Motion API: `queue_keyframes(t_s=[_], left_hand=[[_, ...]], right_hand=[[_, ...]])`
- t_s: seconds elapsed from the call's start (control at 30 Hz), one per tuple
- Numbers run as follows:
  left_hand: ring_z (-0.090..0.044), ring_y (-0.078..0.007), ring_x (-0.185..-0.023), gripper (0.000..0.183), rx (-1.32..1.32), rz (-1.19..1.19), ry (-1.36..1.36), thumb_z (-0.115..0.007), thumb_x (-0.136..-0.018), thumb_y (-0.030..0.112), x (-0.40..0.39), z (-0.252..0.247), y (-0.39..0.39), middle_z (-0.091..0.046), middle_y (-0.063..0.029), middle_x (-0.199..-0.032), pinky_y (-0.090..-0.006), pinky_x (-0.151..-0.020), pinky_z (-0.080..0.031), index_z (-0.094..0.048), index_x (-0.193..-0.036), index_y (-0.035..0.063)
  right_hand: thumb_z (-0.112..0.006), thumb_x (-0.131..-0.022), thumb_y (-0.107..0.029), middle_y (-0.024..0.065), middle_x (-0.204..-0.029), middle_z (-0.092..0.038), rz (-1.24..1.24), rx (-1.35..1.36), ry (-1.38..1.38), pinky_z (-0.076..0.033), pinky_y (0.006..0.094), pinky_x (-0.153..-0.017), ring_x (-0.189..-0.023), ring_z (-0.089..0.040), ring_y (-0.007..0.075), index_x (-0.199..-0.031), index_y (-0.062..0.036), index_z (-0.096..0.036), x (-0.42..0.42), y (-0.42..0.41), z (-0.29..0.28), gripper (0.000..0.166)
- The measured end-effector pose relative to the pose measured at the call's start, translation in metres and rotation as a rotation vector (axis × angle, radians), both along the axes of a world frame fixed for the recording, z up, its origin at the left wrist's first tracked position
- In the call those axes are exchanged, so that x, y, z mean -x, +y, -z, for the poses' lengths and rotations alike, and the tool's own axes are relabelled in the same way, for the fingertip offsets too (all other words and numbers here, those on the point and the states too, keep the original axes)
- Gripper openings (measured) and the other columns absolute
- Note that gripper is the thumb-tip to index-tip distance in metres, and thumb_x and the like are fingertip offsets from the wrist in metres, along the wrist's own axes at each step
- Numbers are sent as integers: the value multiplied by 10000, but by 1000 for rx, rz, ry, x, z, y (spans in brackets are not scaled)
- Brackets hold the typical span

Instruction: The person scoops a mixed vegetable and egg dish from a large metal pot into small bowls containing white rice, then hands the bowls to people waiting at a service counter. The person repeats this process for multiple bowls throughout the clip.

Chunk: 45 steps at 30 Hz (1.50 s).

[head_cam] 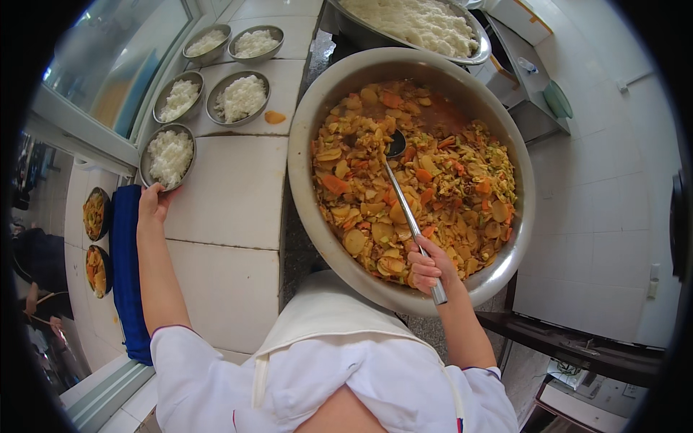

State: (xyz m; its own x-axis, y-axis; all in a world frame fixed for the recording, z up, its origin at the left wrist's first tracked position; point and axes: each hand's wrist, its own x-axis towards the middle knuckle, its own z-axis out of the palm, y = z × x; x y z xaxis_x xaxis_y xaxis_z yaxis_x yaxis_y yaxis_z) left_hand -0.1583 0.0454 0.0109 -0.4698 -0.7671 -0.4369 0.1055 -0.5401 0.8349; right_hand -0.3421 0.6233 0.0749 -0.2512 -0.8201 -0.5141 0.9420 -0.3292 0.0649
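My left hand (155, 204) grips the near rim of a metal bowl of white rice (169, 158) on the tiled counter (227, 189). In my right hand (433, 264) is the handle of a metal ladle (403, 200). The ladle's dark head rests in a vegetable stew (373, 216) of sliced potato, carrot and cabbage-like leaves, partly sunk among the pieces. A large, wide metal basin (522, 162) holds the stew, right in front of me. Beyond the held bowl stand several more rice bowls (238, 97) in two rough columns.
A big metal basin of rice (411, 24) stands behind the stew. Past a folded blue cloth (130, 270) on the sill, two bowls of rice with stew (96, 270) sit on a ledge. A potato slice (275, 117) lies on the tiles. Someone's hand (57, 323) shows far left.
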Motion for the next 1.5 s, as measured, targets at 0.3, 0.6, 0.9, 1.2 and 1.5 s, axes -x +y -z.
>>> queue_keyframes(t_s=[0.3, 0.6, 0.9, 1.2, 1.5], left_hand=[[-550, -306, -1028, 507, -130, 354, 318, -553, -736, 116, 72, -76, 151, -514, -176, -1170, -473, -801, -512, -416, -1198, -43], [-544, -292, -1022, 588, -173, 483, 371, -671, -782, 307, 212, -67, 280, -479, -127, -1155, -506, -765, -529, -325, -1198, 80], [-525, -256, -1040, 798, -44, 345, 392, -714, -745, 332, 220, -73, 311, -434, -122, -1177, -384, -671, -569, -200, -1307, 97], [-507, -263, -1108, 619, -144, 483, 623, -578, -854, 342, 216, -58, 302, -446, -100, -1246, -453, -777, -539, -233, -1313, 110], [-494, -259, -1114, 570, -338, 471, 650, -577, -829, 435, 184, -55, 292, -456, -89, -1256, -501, -796, -505, -373, -1269, 135]], right_hand=[[-311, -970, -280, -26, -478, -344, -76, -196, 264, -380, 241, -243, -295, -346, 58, -844, -51, -448, -2, 19, -63, 295], [-420, -942, -234, -22, -477, -357, -272, -546, 747, -313, 223, -257, -301, -322, 60, -806, -87, -390, -37, 4, -99, 202], [-511, -899, -185, 49, -481, -437, -272, -1130, 1677, -363, 297, -338, -352, -460, 170, -814, -50, -416, -36, 28, -50, 186], [-555, -868, -212, 147, -511, -477, -269, -1514, 2044, -386, 391, -389, -430, -518, 339, -771, -38, -412, -29, 41, -41, 246], [-424, -926, -280, -6, -441, -328, 7, -654, 926, -273, 254, -247, -305, -305, 94, -775, -110, -402, -37, 12, -67, 229]])
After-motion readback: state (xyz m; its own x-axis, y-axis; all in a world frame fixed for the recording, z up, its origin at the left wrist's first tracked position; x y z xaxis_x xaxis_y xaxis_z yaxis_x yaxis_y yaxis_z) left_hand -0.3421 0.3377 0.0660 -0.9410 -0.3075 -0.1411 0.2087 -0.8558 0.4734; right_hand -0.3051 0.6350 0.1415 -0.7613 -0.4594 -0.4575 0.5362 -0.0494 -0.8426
